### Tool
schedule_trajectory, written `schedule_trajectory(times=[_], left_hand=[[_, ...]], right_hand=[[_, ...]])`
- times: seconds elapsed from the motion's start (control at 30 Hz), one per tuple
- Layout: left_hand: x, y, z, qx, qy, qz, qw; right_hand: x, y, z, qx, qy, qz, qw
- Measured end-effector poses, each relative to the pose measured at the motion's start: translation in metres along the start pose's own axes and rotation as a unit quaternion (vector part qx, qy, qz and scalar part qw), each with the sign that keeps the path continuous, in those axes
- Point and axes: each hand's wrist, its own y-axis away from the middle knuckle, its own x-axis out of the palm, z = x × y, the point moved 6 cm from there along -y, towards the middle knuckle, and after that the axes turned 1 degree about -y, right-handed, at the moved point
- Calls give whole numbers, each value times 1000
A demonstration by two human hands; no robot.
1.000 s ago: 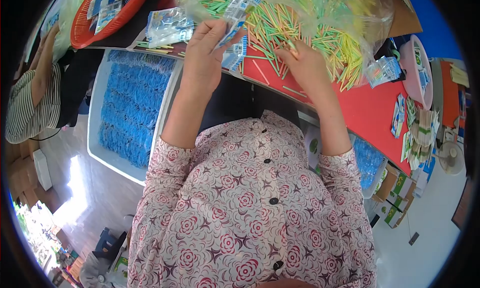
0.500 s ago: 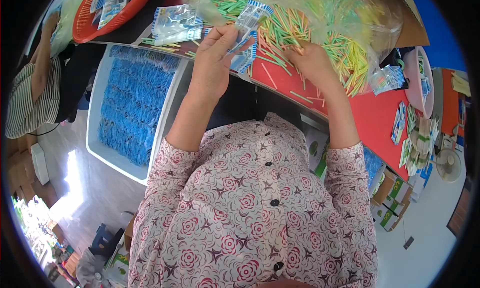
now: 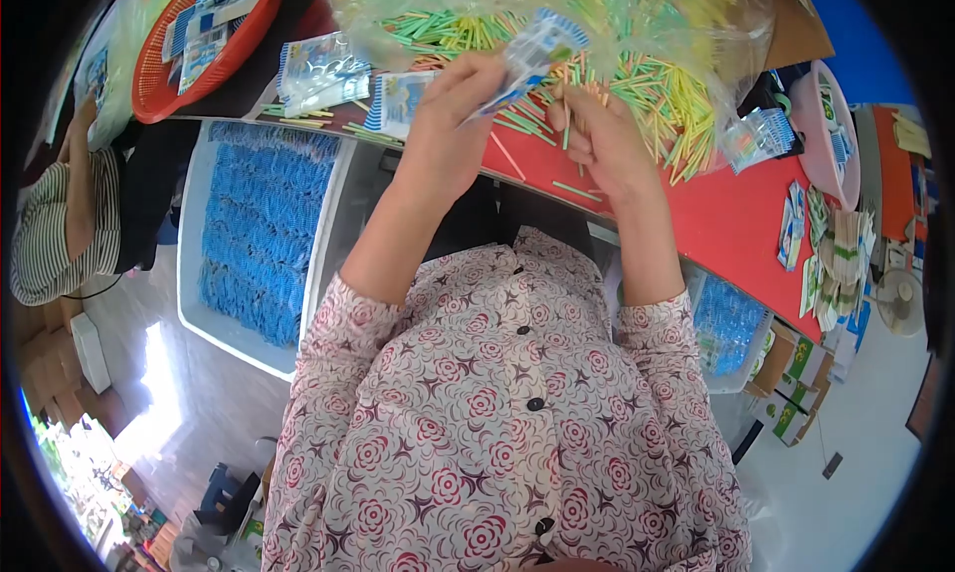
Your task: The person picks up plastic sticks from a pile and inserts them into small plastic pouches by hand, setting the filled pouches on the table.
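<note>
Packets (image 3: 206, 55) lie in a red basket (image 3: 148, 83) at the upper left; below, a white tub (image 3: 189, 244) holds blue contents (image 3: 264, 234). Right of the basket, two loose packets (image 3: 324, 73) lie near the edge of the table (image 3: 731, 214). At upper centre, the left hand (image 3: 458, 114) pinches the held packet (image 3: 542, 50) by its lower end, and it slants up rightward. Just beside it, the right hand (image 3: 607, 139) has curled fingers pinching thin sticks (image 3: 566, 130), near the stick pile (image 3: 686, 104). At upper right are another packet (image 3: 758, 139) and a pink basin (image 3: 811, 134).
</note>
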Motion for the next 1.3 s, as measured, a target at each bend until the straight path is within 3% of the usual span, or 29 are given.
schedule_trajectory(times=[0.17, 0.27, 0.3, 0.4, 0.43, 0.53, 0.57, 0.67, 0.83, 1.1, 1.2, 1.3], left_hand=[[16, -20, 20, -22, -162, 70, 984], [26, -20, 39, -137, 32, 174, 975], [25, -18, 42, -138, 30, 177, 974], [20, -9, 22, -57, 24, 61, 996], [18, -8, 21, -56, 22, 62, 996], [-1, 0, 20, -41, 0, 15, 999], [-4, 3, 21, -41, -1, 14, 999], [-8, 11, 25, -52, 11, 17, 998], [-14, 17, 33, -61, 37, -7, 997], [-19, 20, 36, -70, 55, -10, 996], [-19, 20, 37, -73, 71, -12, 995], [-14, 19, 36, -62, 61, -3, 996]], right_hand=[[3, 8, -4, -7, -12, 26, 1000], [0, 10, -7, -7, 20, 34, 999], [-1, 10, -5, -9, 18, 32, 999], [-7, 8, 12, -87, 96, -29, 991], [-7, 8, 15, -89, 95, -28, 991], [-13, 14, 39, -185, -104, -54, 976], [-13, 15, 42, -184, -105, -53, 976], [-9, 19, 51, -215, -262, 18, 941], [6, 30, 74, -253, -269, 13, 929], [16, 26, 96, -313, -311, 130, 888], [14, 30, 102, -395, -149, 10, 907], [5, 18, 85, -349, -218, 2, 912]])
